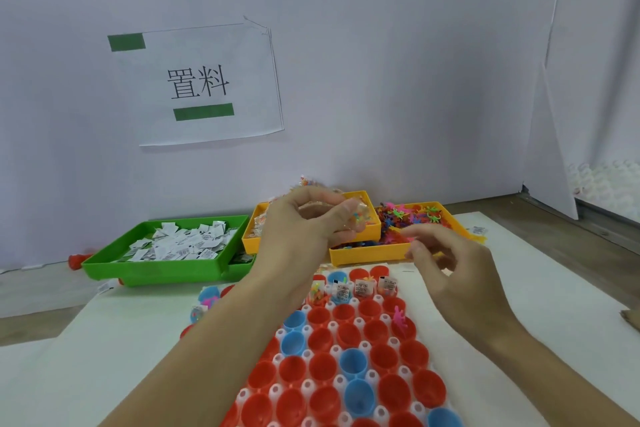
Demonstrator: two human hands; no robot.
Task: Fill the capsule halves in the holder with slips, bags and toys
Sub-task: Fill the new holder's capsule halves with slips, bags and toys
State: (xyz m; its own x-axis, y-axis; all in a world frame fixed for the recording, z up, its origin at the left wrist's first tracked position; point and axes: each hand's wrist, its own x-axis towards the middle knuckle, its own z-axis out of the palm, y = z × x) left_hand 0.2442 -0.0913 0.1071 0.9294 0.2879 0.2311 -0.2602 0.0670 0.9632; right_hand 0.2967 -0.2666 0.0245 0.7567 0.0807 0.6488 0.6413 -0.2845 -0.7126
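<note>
Head view: holder (349, 354) long axis runs away from viewer.

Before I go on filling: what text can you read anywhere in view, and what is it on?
"置料": large black characters on the paper sign taped to the wall with green tape.
Slips in the green tray: printed, too small to read.
Slips standing in the capsule halves at the holder's far end: printed, also too small to read.
Nothing else carries text.
</note>
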